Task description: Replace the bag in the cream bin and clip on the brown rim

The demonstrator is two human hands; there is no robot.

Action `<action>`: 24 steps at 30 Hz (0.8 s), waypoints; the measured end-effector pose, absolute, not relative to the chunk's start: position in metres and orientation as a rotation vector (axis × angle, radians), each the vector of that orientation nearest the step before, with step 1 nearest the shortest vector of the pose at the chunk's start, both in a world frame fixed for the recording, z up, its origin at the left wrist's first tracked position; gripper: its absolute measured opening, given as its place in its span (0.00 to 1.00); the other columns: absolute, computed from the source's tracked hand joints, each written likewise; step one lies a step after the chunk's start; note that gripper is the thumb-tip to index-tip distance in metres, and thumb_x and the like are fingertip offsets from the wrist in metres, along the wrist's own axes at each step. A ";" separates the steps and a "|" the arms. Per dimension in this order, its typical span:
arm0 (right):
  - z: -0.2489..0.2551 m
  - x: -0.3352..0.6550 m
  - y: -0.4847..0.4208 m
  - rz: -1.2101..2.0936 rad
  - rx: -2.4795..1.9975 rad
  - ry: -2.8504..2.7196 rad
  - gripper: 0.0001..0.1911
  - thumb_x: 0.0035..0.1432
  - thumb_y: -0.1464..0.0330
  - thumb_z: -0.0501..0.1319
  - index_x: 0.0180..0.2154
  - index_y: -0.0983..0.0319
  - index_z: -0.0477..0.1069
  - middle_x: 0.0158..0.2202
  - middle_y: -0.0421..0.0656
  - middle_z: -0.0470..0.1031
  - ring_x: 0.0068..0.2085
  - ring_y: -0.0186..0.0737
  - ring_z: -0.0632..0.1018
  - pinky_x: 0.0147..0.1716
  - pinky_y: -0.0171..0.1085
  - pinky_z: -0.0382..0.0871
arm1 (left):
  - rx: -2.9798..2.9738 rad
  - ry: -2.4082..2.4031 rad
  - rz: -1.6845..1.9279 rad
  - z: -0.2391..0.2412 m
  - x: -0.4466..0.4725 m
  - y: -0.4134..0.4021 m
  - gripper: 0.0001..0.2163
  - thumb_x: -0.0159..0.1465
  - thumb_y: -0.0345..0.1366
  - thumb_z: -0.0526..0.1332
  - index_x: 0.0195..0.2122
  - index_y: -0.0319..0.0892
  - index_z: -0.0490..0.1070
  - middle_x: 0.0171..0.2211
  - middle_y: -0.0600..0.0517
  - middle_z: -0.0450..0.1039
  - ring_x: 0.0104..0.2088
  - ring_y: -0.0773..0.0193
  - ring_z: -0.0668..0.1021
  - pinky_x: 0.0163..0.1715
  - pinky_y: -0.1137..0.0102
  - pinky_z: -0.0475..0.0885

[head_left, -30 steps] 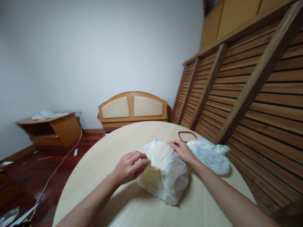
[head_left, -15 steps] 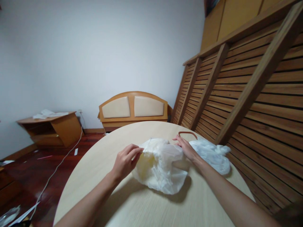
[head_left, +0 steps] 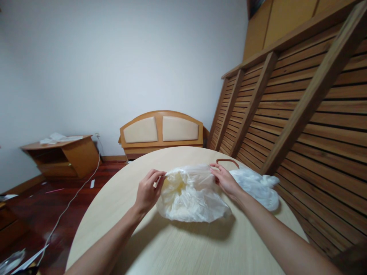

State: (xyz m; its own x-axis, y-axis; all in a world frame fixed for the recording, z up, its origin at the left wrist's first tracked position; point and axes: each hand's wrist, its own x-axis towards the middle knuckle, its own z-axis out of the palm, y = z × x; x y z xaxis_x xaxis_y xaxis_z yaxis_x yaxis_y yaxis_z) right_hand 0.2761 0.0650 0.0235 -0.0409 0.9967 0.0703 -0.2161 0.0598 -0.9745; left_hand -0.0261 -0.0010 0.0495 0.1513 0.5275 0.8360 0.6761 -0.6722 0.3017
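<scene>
A translucent white plastic bag (head_left: 192,194) with something pale yellow inside lies on a round light-wood table (head_left: 177,252). My left hand (head_left: 148,189) pinches the bag's left rim, fingers closed on the plastic. My right hand (head_left: 226,179) grips the bag's right rim. The rim is stretched between the two hands, with the bag's mouth facing away from me. Just right of my right hand, a second crumpled white plastic bag (head_left: 255,185) rests on the table.
A brown loop-shaped item (head_left: 227,161) lies on the table behind the bags. A slatted wooden bed frame (head_left: 301,110) leans along the right. A headboard (head_left: 161,131) stands against the far wall, a low wooden cabinet (head_left: 61,154) at left, a cable (head_left: 69,206) on the floor.
Both hands have moved apart and away from me, pulling the bag's rim wide. The bag has flattened and spread lower on the table.
</scene>
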 end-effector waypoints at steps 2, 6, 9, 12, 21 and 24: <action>0.019 0.273 0.066 1.309 -1.022 -1.172 0.20 0.52 0.59 0.69 0.45 0.57 0.69 0.32 0.39 0.78 0.29 0.36 0.75 0.28 0.33 0.67 | -2.281 -1.204 -1.561 0.050 -0.025 -0.002 0.06 0.69 0.34 0.57 0.39 0.42 0.74 0.34 0.50 0.75 0.32 0.66 0.77 0.32 0.73 0.74; 0.020 0.270 0.061 1.387 -1.045 -1.154 0.13 0.60 0.60 0.60 0.46 0.56 0.68 0.34 0.39 0.78 0.30 0.35 0.77 0.29 0.33 0.68 | -2.261 -1.307 -1.601 0.050 -0.025 -0.002 0.07 0.69 0.35 0.58 0.39 0.42 0.75 0.34 0.50 0.75 0.32 0.66 0.77 0.32 0.73 0.74; 0.027 0.274 0.055 1.549 -1.012 -1.126 0.15 0.62 0.61 0.54 0.48 0.57 0.65 0.35 0.41 0.79 0.33 0.38 0.79 0.32 0.35 0.70 | -2.229 -1.454 -1.664 0.051 -0.028 0.000 0.09 0.68 0.39 0.58 0.39 0.42 0.76 0.33 0.50 0.74 0.32 0.65 0.77 0.31 0.73 0.74; 0.034 0.279 0.048 1.616 -1.018 -1.237 0.23 0.56 0.67 0.60 0.53 0.58 0.63 0.35 0.41 0.80 0.33 0.38 0.79 0.31 0.34 0.70 | -2.189 -1.588 -1.753 0.050 -0.033 0.004 0.11 0.67 0.42 0.59 0.38 0.42 0.76 0.34 0.50 0.76 0.32 0.64 0.78 0.30 0.72 0.73; 0.030 0.275 0.055 1.352 -1.108 -1.206 0.30 0.56 0.69 0.66 0.59 0.61 0.61 0.33 0.41 0.79 0.32 0.38 0.78 0.29 0.33 0.70 | -2.167 -1.885 -1.919 0.052 -0.038 0.017 0.18 0.60 0.50 0.61 0.38 0.38 0.79 0.35 0.45 0.82 0.32 0.58 0.80 0.33 0.67 0.74; 0.029 0.272 0.058 1.378 -1.102 -1.156 0.28 0.58 0.62 0.65 0.58 0.60 0.63 0.32 0.42 0.78 0.32 0.41 0.78 0.29 0.36 0.70 | -2.170 -1.968 -1.952 0.052 -0.041 0.020 0.20 0.57 0.50 0.63 0.37 0.37 0.80 0.35 0.44 0.82 0.31 0.57 0.80 0.33 0.66 0.74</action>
